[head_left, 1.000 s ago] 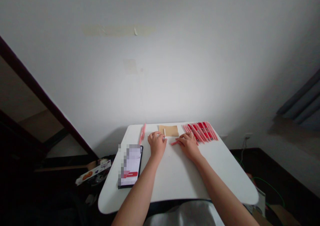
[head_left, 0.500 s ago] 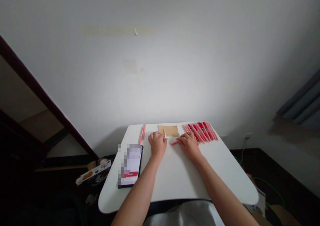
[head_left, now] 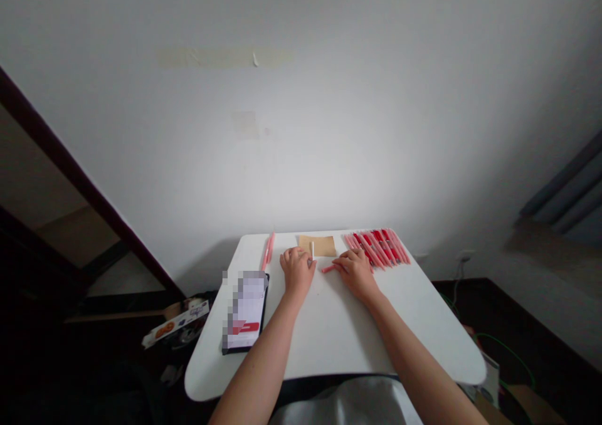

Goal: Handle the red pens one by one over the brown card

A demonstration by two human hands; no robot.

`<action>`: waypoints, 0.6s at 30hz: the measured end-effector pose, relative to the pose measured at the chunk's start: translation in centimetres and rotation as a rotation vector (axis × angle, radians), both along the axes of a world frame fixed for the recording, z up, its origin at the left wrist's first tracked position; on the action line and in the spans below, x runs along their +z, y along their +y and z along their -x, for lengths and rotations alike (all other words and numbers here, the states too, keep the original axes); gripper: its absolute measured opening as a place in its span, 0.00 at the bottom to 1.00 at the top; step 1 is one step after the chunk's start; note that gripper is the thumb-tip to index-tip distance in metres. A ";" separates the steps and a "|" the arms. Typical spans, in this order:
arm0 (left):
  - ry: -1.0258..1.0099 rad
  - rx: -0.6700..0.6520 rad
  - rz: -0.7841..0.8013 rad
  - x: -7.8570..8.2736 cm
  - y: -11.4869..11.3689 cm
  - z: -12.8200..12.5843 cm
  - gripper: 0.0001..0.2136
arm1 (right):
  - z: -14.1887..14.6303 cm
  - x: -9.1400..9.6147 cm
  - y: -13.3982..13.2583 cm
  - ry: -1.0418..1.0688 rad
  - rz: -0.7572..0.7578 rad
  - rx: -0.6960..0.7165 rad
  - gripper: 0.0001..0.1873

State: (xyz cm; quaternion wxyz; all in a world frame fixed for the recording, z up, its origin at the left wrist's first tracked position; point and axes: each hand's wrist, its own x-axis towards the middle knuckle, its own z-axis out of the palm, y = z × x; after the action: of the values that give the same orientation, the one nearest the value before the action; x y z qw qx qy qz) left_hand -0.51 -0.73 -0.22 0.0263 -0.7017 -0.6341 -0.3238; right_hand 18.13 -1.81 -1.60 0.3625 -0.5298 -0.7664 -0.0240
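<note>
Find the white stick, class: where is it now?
In the head view, the white stick is in the left hand, its upper end seen against the left part of the tan paper.

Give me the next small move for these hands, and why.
Perhaps ease the left hand toward the right hand: the left seems to pinch a white stick, the right a pink pen piece, and the two pieces are apart.

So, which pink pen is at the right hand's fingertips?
The pink pen jutting leftward from the right hand; the others lie in the far right row or beyond the phone.
</note>
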 end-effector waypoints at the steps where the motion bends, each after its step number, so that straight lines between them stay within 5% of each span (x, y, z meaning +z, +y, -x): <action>1: -0.003 0.002 0.004 0.1 0.0 0.0 0.03 | 0.0 0.0 0.0 -0.003 0.002 -0.004 0.08; 18: -0.016 -0.029 0.025 0.8 -0.4 -0.4 0.02 | 0.0 0.1 0.0 0.014 0.045 -0.009 0.09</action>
State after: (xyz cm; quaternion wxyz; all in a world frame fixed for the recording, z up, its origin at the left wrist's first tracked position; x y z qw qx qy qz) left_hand -0.15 -1.09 0.57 0.0076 -0.7084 -0.6281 -0.3218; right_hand 18.15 -1.83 -1.46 0.3557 -0.5415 -0.7617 -0.0046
